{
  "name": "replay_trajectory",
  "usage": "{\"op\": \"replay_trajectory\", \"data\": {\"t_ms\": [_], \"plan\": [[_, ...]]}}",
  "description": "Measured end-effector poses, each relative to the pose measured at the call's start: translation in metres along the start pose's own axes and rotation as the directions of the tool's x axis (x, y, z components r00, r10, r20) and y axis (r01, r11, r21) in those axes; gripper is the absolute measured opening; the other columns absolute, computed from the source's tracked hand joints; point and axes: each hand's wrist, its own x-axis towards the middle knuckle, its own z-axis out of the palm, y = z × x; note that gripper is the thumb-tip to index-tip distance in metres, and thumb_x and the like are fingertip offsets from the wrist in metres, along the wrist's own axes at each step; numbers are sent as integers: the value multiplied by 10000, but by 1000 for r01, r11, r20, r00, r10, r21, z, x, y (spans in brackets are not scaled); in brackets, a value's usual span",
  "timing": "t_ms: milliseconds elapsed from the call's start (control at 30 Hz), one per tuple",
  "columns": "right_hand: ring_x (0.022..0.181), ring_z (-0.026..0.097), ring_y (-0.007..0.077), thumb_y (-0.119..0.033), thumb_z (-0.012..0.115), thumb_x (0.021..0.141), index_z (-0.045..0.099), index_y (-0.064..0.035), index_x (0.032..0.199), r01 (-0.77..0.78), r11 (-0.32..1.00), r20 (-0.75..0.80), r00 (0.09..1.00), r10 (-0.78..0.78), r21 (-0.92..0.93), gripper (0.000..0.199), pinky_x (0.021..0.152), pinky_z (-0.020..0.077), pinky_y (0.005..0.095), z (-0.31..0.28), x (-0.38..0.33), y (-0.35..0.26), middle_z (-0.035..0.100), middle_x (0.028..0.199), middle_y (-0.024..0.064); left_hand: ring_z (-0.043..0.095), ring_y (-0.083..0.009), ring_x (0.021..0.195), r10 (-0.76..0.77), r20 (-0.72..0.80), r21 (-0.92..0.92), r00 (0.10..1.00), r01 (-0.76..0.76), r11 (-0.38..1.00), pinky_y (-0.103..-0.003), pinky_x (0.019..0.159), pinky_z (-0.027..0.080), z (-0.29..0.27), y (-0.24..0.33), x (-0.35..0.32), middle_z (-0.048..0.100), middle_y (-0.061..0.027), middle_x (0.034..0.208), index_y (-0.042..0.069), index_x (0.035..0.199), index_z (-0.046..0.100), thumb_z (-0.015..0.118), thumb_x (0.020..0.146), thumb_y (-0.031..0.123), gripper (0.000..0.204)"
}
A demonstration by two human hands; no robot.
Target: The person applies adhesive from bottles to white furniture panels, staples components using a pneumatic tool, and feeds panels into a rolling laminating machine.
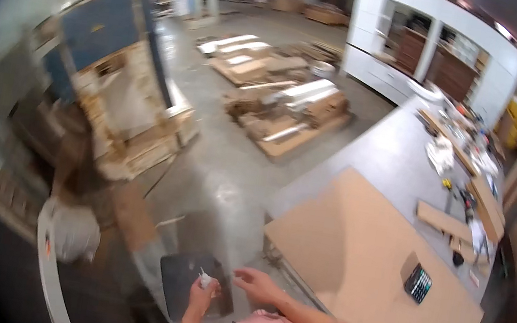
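Observation:
My left hand (201, 295) is closed around a small white object (205, 280), perhaps a crumpled scrap or small bottle, held low in front of my pink shirt. My right hand (256, 283) hovers just to its right with the fingers spread and nothing in them. Both hands sit above a dark square bin or panel (177, 280) on the floor, beside the near corner of a large brown board (364, 257) lying on the grey workbench (386, 154).
A calculator (418, 283) rests on the board. Wood strips (443, 221), tools and white rags clutter the bench's far side. Stacks of timber on pallets (286, 109) fill the concrete floor ahead. A white bag (71, 230) and wooden frames stand at left.

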Motion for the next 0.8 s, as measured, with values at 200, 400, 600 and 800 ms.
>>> {"op": "replay_trajectory", "data": {"t_ms": [200,400,600,800], "plan": [[1059,658,271,-397,709,902,668,-76,1254,164,949,-42,982,-182,-268,478,925,519,374,-29,224,-51,667,1187,140,629,-127,867,157,120,-115,980,-143,983,-286,693,514,60,135,187,665,-36,1007,25,1128,630,712,949,166,241],[990,657,206,-418,724,890,710,-93,1148,34,998,-249,967,-47,-55,415,863,517,335,-81,412,-76,686,1089,97,647,-147,913,77,240,61,968,-94,994,-288,758,541,62,203,393,670,-53,1029,14,1135,617,721,931,132,257],[932,655,144,-257,710,956,673,-98,1132,99,866,-409,903,128,490,241,824,535,324,-133,672,-99,691,1056,31,635,-152,834,-172,298,287,939,84,954,-313,688,529,40,328,644,671,-57,940,27,1106,614,695,944,177,235],[887,643,105,-174,639,997,655,-27,1245,128,975,-724,689,44,181,289,781,539,287,-311,893,-232,706,1017,22,630,-308,1117,-89,562,-130,823,195,972,-474,955,518,38,515,920,645,-124,1187,63,1363,537,513,984,353,478]]}}
